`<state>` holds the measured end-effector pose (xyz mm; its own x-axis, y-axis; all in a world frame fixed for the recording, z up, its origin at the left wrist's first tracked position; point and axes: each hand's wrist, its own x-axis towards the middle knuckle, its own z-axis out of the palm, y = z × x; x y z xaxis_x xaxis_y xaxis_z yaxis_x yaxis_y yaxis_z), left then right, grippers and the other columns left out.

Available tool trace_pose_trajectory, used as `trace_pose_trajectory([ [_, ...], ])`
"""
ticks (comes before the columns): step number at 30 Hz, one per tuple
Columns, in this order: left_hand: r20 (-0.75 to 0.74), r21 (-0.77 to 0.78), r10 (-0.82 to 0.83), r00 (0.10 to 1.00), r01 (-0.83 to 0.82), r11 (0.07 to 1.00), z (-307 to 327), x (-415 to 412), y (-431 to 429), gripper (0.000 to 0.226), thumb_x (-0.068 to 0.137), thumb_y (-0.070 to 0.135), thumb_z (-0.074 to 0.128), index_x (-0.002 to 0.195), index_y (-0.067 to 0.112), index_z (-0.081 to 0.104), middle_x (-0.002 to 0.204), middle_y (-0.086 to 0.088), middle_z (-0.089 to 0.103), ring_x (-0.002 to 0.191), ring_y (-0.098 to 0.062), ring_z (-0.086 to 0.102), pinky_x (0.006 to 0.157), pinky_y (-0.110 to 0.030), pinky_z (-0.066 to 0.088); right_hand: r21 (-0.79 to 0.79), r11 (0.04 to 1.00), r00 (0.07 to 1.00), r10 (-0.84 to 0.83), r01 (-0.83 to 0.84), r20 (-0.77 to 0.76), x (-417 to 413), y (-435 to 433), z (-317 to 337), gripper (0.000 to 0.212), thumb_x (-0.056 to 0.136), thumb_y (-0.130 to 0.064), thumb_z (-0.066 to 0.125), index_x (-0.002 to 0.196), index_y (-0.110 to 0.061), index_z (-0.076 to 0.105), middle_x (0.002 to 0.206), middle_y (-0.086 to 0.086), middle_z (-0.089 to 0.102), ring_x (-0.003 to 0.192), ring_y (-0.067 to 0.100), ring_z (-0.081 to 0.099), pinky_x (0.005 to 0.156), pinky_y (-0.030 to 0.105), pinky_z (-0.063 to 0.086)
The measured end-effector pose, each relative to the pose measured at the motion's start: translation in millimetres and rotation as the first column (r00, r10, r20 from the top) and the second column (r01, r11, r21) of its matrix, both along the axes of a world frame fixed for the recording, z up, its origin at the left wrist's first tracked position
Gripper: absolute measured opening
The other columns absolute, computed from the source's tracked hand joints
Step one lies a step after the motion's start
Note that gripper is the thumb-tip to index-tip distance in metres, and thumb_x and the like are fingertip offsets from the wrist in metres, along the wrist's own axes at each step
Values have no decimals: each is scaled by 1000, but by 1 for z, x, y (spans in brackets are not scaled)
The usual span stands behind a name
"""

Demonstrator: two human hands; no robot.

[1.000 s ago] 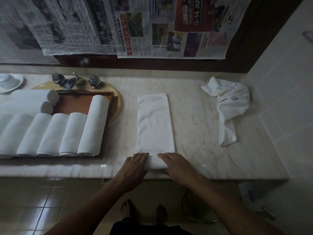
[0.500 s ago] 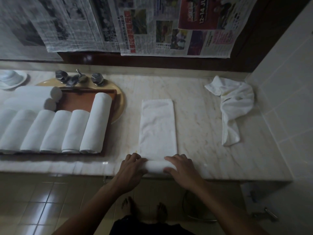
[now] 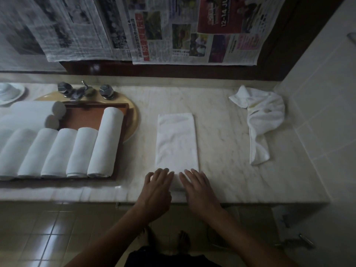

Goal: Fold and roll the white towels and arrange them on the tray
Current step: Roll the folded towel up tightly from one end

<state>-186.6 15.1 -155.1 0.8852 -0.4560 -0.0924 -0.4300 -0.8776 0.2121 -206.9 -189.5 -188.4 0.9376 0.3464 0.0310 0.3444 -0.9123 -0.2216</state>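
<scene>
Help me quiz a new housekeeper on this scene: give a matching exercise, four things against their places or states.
Things: 1 folded towel; 2 crumpled towel; 3 longest rolled towel; 4 tap.
Places: A on the wooden tray; B loose beside the tiled wall; C behind the tray, at the basin; D flat on the counter, near end under left hand and right hand.
Pairs: 1-D, 2-B, 3-A, 4-C.
</scene>
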Motion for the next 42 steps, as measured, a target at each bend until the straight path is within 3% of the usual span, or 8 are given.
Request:
trace_pose_trajectory([
  [4, 17, 84, -82, 996, 80, 993, -14, 3, -2, 98, 60, 23, 84, 149, 4, 48, 150, -15, 53, 139, -33, 52, 113, -50, 38, -12, 1000, 985, 25, -28, -171, 17, -5, 12, 75, 89, -21, 69, 156, -15, 37, 153, 6, 46, 139, 28, 44, 119, 42, 34],
  [8, 11, 78, -143, 990, 142, 987, -13, 3, 1, 87, 71, 35, 80, 146, 7, 48, 142, -11, 58, 128, -30, 58, 110, -50, 46, 40, 999, 929, 43, -30, -367, 23, -12, 33, 69, 98, -28, 63, 159, -23, 30, 159, -1, 38, 143, 20, 36, 117, 36, 33],
  [11, 16, 74, -151, 988, 149, 986, -15, 0, 0, 74, 81, 44, 66, 144, 10, 47, 136, -8, 57, 118, -27, 58, 107, -51, 48, 91, 995, 876, 19, 29, -481, 37, -15, 45, 54, 104, -37, 52, 156, -25, 40, 160, -2, 41, 143, 19, 39, 119, 36, 32],
  [16, -19, -64, -120, 993, 119, 991, -10, 11, -3, 58, 85, 49, 53, 136, 22, 50, 124, -1, 54, 107, -21, 51, 98, -40, 43, 141, 988, 944, -17, 67, -329, 94, 6, 41, 52, 108, -38, 44, 158, -27, 36, 166, 3, 30, 151, 24, 26, 124, 39, 23],
  [23, -73, -102, -135, 988, 127, 987, -15, 18, 0, 56, 85, 57, 53, 132, 27, 48, 115, 3, 49, 98, -18, 45, 90, -38, 44, -137, 988, 927, 10, -66, -374, 183, 58, 4, 72, 105, -60, 28, 164, -32, -2, 171, -6, -17, 157, 23, -16, 124, 57, -6],
  [31, -92, -114, -170, 981, 160, 981, -22, 28, 6, 50, 84, 56, 52, 124, 25, 48, 112, 1, 50, 96, -20, 45, 88, -40, 44, -187, 982, 926, -90, 21, -366, 274, 65, 8, 74, 105, -60, 31, 165, -27, 3, 172, -8, -7, 158, 24, -5, 123, 62, 3],
  [38, -113, -131, -168, 979, 153, 979, -23, 34, 8, 54, 84, 58, 48, 128, 25, 47, 116, 0, 49, 99, -19, 44, 90, -38, 43, -231, 917, 871, -386, 325, -305, 234, 31, 7, 73, 104, -57, 35, 163, -18, 16, 171, 13, 2, 157, 35, 1, 123, 61, 3],
  [42, -94, -118, -177, 980, 166, 979, -24, 37, 10, 53, 81, 54, 53, 123, 22, 51, 113, -1, 51, 96, -22, 46, 87, -41, 43, -196, 913, 854, -404, 357, -328, 263, -3, 2, 75, 105, -58, 29, 163, -14, 11, 172, 9, 1, 158, 29, 4, 123, 62, 7],
])
